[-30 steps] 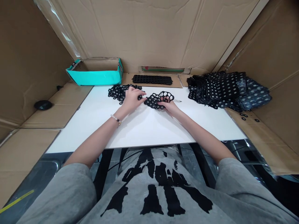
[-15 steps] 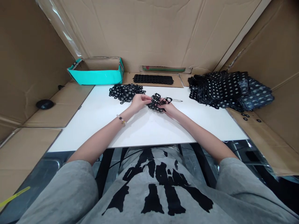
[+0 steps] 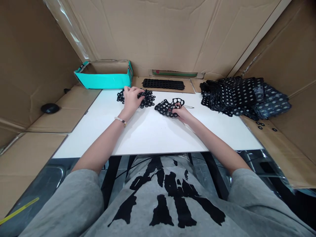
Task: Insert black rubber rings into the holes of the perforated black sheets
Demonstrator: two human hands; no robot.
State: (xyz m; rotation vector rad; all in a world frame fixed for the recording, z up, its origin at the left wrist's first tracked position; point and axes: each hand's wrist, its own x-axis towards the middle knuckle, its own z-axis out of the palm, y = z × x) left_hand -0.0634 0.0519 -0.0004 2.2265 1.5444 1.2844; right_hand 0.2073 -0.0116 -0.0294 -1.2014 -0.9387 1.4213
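My left hand [image 3: 131, 98] is over the pile of small black rings [image 3: 148, 98] on the white table, palm down. Its thumb and fingers are apart, with dark rings showing in the gap; a ring in the fingers cannot be made out. My right hand [image 3: 182, 112] grips a crumpled black sheet full of round holes [image 3: 165, 108] by its right end, thumb on top. Pale dots show across part of this sheet. Just behind the right hand, a white pen-like stick [image 3: 189, 106] lies on the table.
A turquoise open box [image 3: 103, 81] stands at the back left. Behind the table lies a black perforated strip stack [image 3: 163, 84]. Dotted black sheets [image 3: 237, 93] are heaped at the right, with several loose rings [image 3: 260, 124] near them. Cardboard walls [image 3: 158, 36] enclose the table [image 3: 153, 138].
My left hand has left the sheet and moved left onto the ring pile. My right hand keeps its grip on the sheet, which now hangs more spread out.
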